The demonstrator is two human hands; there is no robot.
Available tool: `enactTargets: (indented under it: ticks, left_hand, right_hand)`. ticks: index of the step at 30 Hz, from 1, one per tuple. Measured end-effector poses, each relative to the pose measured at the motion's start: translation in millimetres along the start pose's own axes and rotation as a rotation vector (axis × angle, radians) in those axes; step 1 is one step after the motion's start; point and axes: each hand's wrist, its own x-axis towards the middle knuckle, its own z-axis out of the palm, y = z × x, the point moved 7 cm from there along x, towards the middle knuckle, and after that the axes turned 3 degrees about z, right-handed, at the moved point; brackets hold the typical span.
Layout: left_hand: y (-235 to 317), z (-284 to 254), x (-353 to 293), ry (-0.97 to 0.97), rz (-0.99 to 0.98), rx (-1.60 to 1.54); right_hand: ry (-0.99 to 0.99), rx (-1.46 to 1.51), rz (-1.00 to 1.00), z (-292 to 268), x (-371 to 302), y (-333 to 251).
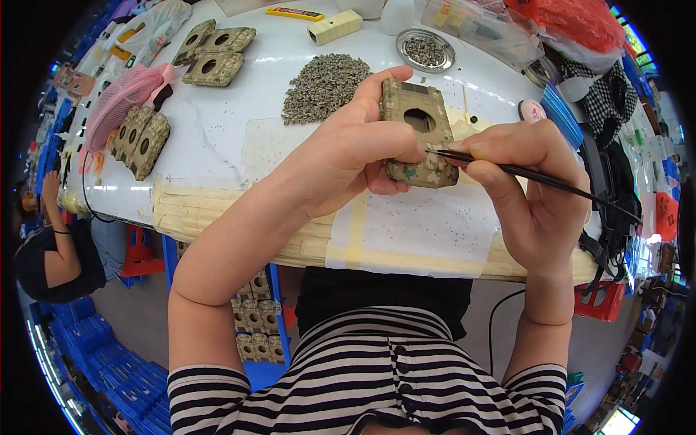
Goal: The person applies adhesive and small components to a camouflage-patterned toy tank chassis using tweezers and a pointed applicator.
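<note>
My left hand (362, 141) grips a camouflage-patterned toy vehicle shell (420, 159) with a round hole in its top, held up over the table. Between the fingers of my right hand (533, 170) is a pair of dark tweezers (540, 174). The tips of the tweezers touch the shell's surface just below the round hole, close to my left thumb. Whether a small part sits between the tips is too small to tell. Beyond my left hand, a heap of tiny grey-green parts (324, 88) lies on the white table.
Similar camouflage shells (212, 54) lie at the far left, others (140, 141) by a pink mesh fan (119, 109). A round metal dish (425, 51) holds more small parts. White paper (413, 232) is taped along the near edge. Another person (58, 250) sits at the left.
</note>
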Motion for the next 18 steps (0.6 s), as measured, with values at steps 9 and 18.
enactTargets:
  ticks: [9,18]
  left_hand:
    - [-2.9,0.4,-1.2,0.12,0.021,0.072]
    - [-3.6,-0.6,-1.7,0.126,0.016,0.088]
  right_hand:
    - [0.022,0.042,-0.003,1.2,-1.8,-1.1]
    - [-0.024,-0.012,0.024,4.3,-3.1,-3.6]
